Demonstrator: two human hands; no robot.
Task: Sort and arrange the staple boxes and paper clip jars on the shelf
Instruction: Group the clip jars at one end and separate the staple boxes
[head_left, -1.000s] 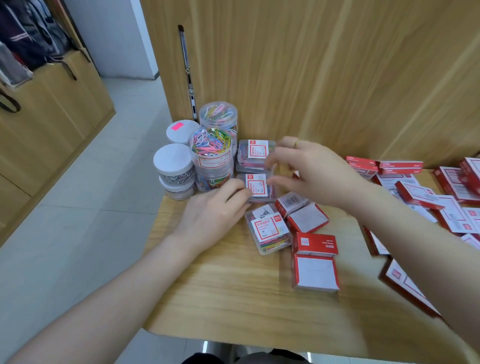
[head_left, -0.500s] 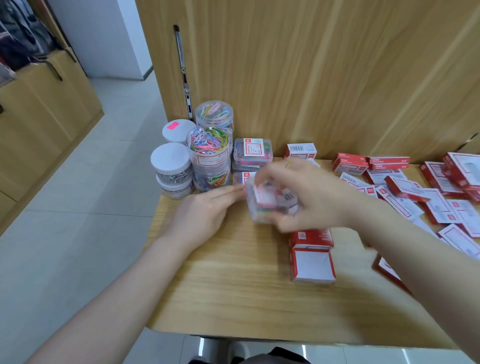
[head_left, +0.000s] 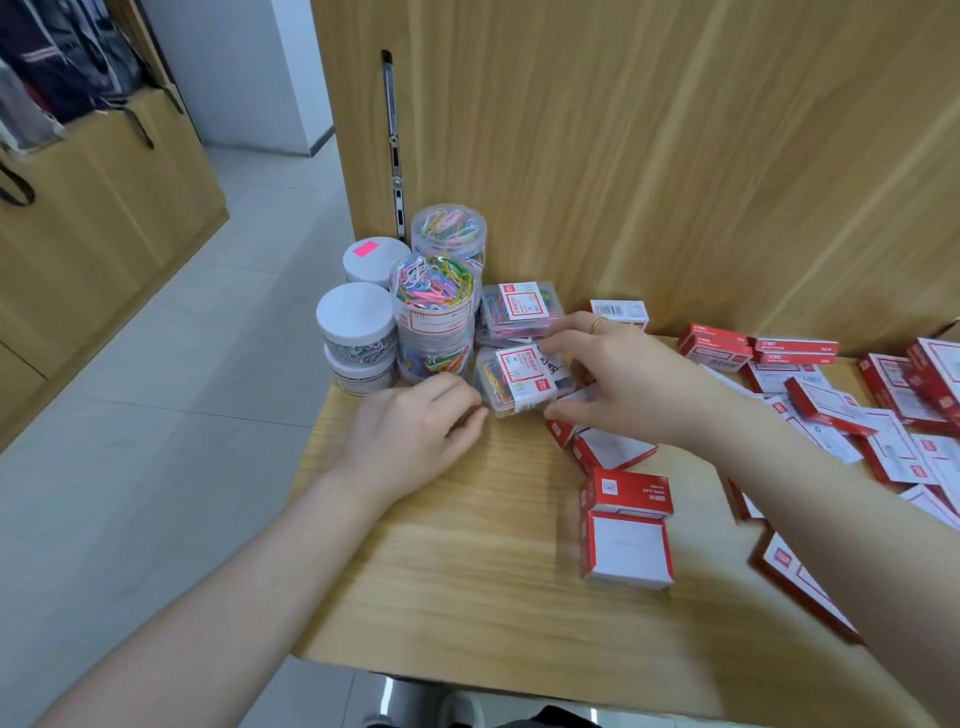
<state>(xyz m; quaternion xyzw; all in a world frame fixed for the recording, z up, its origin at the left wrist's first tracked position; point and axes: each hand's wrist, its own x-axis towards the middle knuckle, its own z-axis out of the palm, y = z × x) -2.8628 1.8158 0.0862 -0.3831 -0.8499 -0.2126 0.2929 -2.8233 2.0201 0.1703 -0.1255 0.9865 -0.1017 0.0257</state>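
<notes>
The right hand (head_left: 623, 384) pinched the clear clip box (head_left: 522, 382) by its edges at the shelf's (head_left: 441, 571) eleven o'clock corner, left hand (head_left: 410, 436) curled empty beside it; it looked light, rigid, slippery plastic.

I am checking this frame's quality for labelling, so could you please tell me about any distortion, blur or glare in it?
Head view: wide-angle bending curves the wooden back panel and the shelf edge; the right hand and left hand look slightly soft, and print on the clear rectangular box is unreadable; lighting is even, with only soft shadows under the red staple boxes; no strong glare on the round jars.
</notes>
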